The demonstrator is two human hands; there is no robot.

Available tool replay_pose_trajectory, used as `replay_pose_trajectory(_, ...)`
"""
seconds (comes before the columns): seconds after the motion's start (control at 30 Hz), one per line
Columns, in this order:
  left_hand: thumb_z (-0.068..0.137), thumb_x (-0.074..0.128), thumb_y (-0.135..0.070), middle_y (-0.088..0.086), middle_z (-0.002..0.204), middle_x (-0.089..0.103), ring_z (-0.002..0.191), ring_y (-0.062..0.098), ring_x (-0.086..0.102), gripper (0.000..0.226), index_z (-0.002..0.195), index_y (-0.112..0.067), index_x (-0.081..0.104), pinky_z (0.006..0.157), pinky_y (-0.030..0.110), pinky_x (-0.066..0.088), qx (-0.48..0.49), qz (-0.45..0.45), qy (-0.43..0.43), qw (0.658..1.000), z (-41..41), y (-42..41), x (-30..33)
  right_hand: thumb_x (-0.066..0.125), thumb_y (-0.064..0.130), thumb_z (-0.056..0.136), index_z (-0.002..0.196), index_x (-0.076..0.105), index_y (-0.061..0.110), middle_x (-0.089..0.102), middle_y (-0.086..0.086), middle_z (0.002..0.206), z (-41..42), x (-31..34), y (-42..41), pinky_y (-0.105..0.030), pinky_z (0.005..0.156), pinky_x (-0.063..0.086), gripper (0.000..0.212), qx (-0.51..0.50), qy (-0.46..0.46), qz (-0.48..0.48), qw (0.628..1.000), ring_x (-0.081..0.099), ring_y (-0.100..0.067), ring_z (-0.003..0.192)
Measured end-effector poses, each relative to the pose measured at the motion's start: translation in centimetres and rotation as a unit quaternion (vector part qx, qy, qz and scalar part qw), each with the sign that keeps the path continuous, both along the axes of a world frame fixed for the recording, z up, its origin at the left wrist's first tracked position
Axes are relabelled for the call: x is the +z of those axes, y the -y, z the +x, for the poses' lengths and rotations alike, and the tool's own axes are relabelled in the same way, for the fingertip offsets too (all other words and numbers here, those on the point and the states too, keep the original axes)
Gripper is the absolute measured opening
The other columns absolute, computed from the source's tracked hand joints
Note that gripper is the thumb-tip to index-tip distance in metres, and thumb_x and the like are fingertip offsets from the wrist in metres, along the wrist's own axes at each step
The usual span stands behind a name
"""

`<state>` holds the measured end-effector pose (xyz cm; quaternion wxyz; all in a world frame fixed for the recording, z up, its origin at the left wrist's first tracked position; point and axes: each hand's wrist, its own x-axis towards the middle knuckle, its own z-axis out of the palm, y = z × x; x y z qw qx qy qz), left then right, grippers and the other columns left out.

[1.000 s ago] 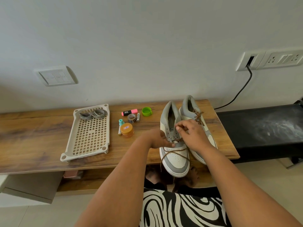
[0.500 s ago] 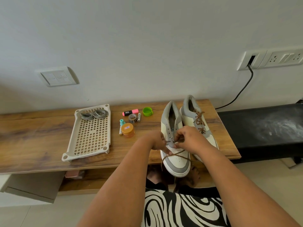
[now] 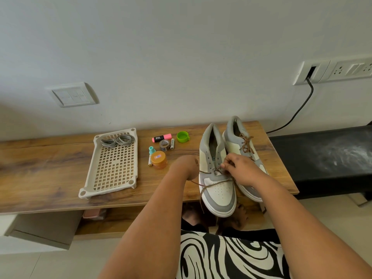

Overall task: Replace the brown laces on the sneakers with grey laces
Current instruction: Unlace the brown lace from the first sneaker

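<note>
Wood-grain laminate covers the long table (image 3: 50,158) against the pale wall, and a black bench (image 3: 322,154) butts against its right end. A cream perforated tray (image 3: 112,168) lies on the table left of centre, and the two coiled grey laces (image 3: 117,140) sit in its far end, well apart from the shoes. Two grey-and-white sneakers stand side by side at the table's right end, toes over the near edge. The left sneaker (image 3: 218,190) has its brown lace (image 3: 213,183) mostly pulled out, loose strands crossing the toe and hanging off the front. The right sneaker (image 3: 237,137) keeps its own brown lace (image 3: 246,142) threaded and tied. The right hand (image 3: 241,170) rests over the left sneaker's eyelets, fingertips closed in a pinch on the loose lace. The left hand (image 3: 186,165) sits just left of that shoe, curled, with a strand running to it; the grip itself is hidden. Between tray and shoes lie small items: an orange jar (image 3: 159,160), a green cap (image 3: 182,136), a pink highlighter (image 3: 162,137), a tape roll (image 3: 164,145), and a battery (image 3: 172,143).
</note>
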<state>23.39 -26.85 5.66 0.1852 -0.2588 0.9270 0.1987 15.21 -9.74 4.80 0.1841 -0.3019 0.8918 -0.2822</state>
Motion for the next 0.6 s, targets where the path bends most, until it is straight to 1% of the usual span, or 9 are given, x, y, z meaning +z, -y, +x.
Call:
replay_pose_trajectory(0.1, 0.089, 0.06, -0.012, 0.003, 0.121, 0.058, 0.115, 0.027, 0.053, 0.032, 0.119, -0.022, 0.06, 0.1, 0.046, 0.046, 0.047, -0.035, -0.021, 0.998, 0.1, 0.1, 0.4, 0.05, 0.025, 0.101, 0.099, 0.057, 0.015, 0.059, 0.001, 0.092, 0.1, -0.1, 0.0, -0.023, 0.06, 0.037, 0.013, -0.016, -0.021, 0.0, 1.0, 0.054, -0.015, 0.085)
replay_pose_trajectory(0.17, 0.086, 0.068, -0.017, 0.002, 0.12, 0.06, 0.112, 0.025, 0.055, 0.033, 0.117, -0.023, 0.06, 0.099, 0.046, 0.047, 0.066, -0.039, -0.057, 0.995, -0.1, 0.2, 0.6, 0.055, 0.026, 0.098, 0.1, 0.057, 0.017, 0.058, 0.002, 0.093, 0.2, -0.1, 0.1, -0.028, 0.069, 0.041, 0.009, -0.005, -0.049, -0.002, 0.999, 0.056, -0.017, 0.089)
replay_pose_trajectory(0.23, 0.083, 0.073, -0.023, 0.0, 0.114, 0.062, 0.109, 0.022, 0.057, 0.036, 0.116, -0.023, 0.06, 0.097, 0.044, 0.049, 0.054, -0.014, -0.075, 0.996, -0.2, 0.1, 0.7, 0.065, 0.028, 0.092, 0.102, 0.059, 0.022, 0.055, 0.004, 0.097, 0.6, -0.1, 0.2, -0.029, 0.077, 0.044, 0.013, 0.026, -0.07, -0.014, 0.997, 0.054, -0.015, 0.092)
replay_pose_trajectory(0.3, 0.084, 0.07, -0.025, -0.002, 0.101, 0.061, 0.1, 0.02, 0.057, 0.029, 0.111, -0.021, 0.061, 0.088, 0.037, 0.051, 0.035, 0.036, -0.075, 0.996, -0.3, -0.3, 0.7, 0.069, 0.027, 0.089, 0.105, 0.066, 0.026, 0.051, 0.005, 0.099, 0.8, -0.2, 0.4, -0.031, 0.082, 0.046, 0.017, 0.057, -0.087, -0.01, 0.995, 0.054, -0.015, 0.095)
replay_pose_trajectory(0.37, 0.087, 0.062, -0.027, -0.003, 0.083, 0.058, 0.086, 0.019, 0.057, 0.014, 0.096, -0.017, 0.061, 0.072, 0.031, 0.049, 0.038, 0.064, -0.093, 0.993, -0.5, -1.0, 0.3, 0.065, 0.029, 0.091, 0.108, 0.07, 0.024, 0.048, 0.004, 0.097, 1.1, -0.2, 0.7, -0.034, 0.081, 0.047, 0.018, 0.071, -0.116, 0.018, 0.99, 0.052, -0.018, 0.098)
replay_pose_trajectory(0.4, 0.087, 0.059, -0.034, -0.002, 0.076, 0.057, 0.08, 0.019, 0.057, 0.018, 0.088, -0.016, 0.06, 0.065, 0.03, 0.047, 0.05, 0.072, -0.106, 0.99, -0.6, -1.2, 0.0, 0.062, 0.031, 0.093, 0.11, 0.071, 0.024, 0.046, 0.003, 0.096, 1.2, -0.3, 0.9, -0.037, 0.081, 0.047, 0.02, 0.076, -0.133, 0.037, 0.988, 0.05, -0.019, 0.098)
replay_pose_trajectory(0.5, 0.084, 0.051, -0.068, -0.002, 0.067, 0.06, 0.068, 0.017, 0.059, 0.055, 0.073, -0.014, 0.057, 0.055, 0.029, 0.041, 0.091, 0.075, -0.136, 0.984, -1.0, -1.8, -0.5, 0.057, 0.035, 0.096, 0.116, 0.067, 0.021, 0.047, 0.001, 0.101, 1.2, -0.6, 1.2, -0.042, 0.085, 0.047, 0.027, 0.083, -0.149, 0.077, 0.982, 0.047, -0.022, 0.102)
replay_pose_trajectory(0.53, 0.083, 0.048, -0.073, -0.001, 0.067, 0.062, 0.069, 0.017, 0.061, 0.061, 0.073, -0.014, 0.058, 0.054, 0.029, 0.041, 0.093, 0.067, -0.137, 0.984, -1.1, -1.8, -0.6, 0.056, 0.035, 0.096, 0.116, 0.065, 0.019, 0.048, 0.0, 0.105, 1.2, -0.9, 1.2, -0.043, 0.085, 0.047, 0.027, 0.081, -0.145, 0.076, 0.983, 0.047, -0.022, 0.104)
replay_pose_trajectory(0.6, 0.088, 0.048, -0.066, 0.001, 0.075, 0.067, 0.076, 0.02, 0.065, 0.056, 0.082, -0.012, 0.062, 0.059, 0.032, 0.048, 0.077, 0.062, -0.128, 0.987, -1.2, -1.6, -0.9, 0.051, 0.031, 0.099, 0.113, 0.063, 0.016, 0.048, -0.001, 0.105, 1.2, -1.1, 1.2, -0.042, 0.085, 0.045, 0.024, 0.075, -0.129, 0.067, 0.987, 0.046, -0.023, 0.104)
